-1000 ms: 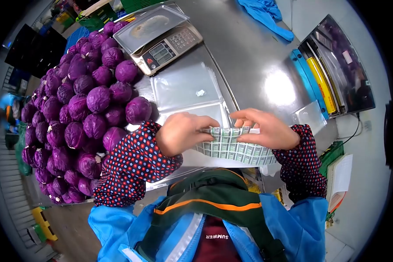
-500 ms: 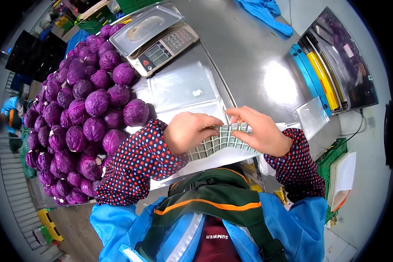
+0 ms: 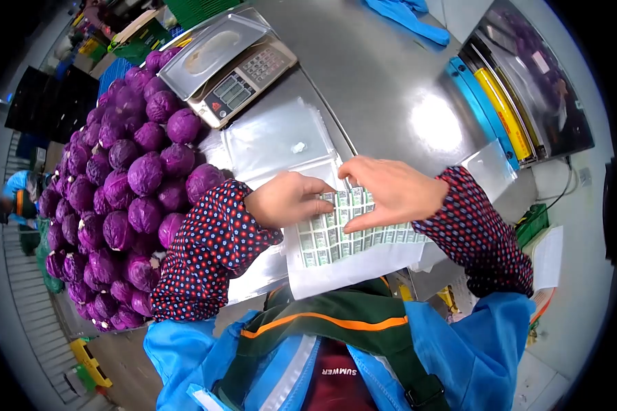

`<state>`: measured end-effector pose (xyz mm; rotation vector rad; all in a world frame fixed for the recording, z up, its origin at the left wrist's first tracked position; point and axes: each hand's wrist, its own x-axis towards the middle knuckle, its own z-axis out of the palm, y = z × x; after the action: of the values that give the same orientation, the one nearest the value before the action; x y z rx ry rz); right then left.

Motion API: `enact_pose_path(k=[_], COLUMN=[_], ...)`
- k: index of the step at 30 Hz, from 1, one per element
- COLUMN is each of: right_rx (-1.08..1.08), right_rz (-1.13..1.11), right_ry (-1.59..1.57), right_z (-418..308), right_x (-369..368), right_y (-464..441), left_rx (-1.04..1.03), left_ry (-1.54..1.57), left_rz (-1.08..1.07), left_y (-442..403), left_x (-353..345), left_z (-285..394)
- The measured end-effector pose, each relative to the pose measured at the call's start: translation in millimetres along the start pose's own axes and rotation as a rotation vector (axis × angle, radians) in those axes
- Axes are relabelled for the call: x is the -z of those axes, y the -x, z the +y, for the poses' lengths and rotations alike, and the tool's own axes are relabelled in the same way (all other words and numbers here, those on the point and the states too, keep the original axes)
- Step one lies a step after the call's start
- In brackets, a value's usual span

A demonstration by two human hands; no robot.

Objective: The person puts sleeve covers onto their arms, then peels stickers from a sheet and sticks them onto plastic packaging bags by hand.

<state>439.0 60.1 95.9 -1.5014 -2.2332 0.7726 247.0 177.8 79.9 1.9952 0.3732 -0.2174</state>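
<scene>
A sheet of small green-and-white labels (image 3: 336, 243) on white backing lies in front of me at the table's near edge. My left hand (image 3: 288, 198) is at its upper left part, thumb and forefinger closed together on the sheet's edge. My right hand (image 3: 401, 195) rests across the sheet's upper right part, thumb on the labels and fingers curled at the far edge. Whether a single label is between my left fingertips is hard to see. Just beyond the hands lie clear plastic bags (image 3: 277, 140), with a small pale scrap on top.
Red cabbages (image 3: 130, 178) are piled at the left. A weighing scale (image 3: 243, 79) stands behind the bags. At the right is a wrapping machine with a yellow roller (image 3: 502, 113) and blue side. A blue cloth (image 3: 411, 20) lies at the back; a person (image 3: 22, 195) is far left.
The label sheet has turned and shows more of its face and white backing. My right hand has moved left and flattened over it; my left hand has shifted slightly left.
</scene>
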Motion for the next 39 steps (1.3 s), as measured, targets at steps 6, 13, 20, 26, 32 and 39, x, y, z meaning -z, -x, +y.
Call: enact_pose_path(k=[6,13,20,26,32,39], right_rx=[-0.081,-0.125,-0.025,-0.285,-0.804,-0.989], right_rz=[-0.023,0.195,0.29,0.588,0.913,0.615], right_ry=[0.06,-0.039,0.209,0.078,-1.217,-1.493], right_z=[15,44,86,146,147,100], right_x=[-6,-1,-1,-11,-21,-117], right_y=[5,26,49,69,59,7], left_rx=[-0.026,-0.235,-0.129,-0.129,-0.251,-0.229], left_ry=[0.082,0.063,0.368,0.219,-0.188,-0.143], left_rz=[-0.01,0.088,0.037,0.103,0.771,0.762], left_y=[-22,-62,-122,-206,-199,-28], left_x=[-7,-21,-38,-46,-59,-110], left_z=[-3,-17,-31,-83,-103,-219])
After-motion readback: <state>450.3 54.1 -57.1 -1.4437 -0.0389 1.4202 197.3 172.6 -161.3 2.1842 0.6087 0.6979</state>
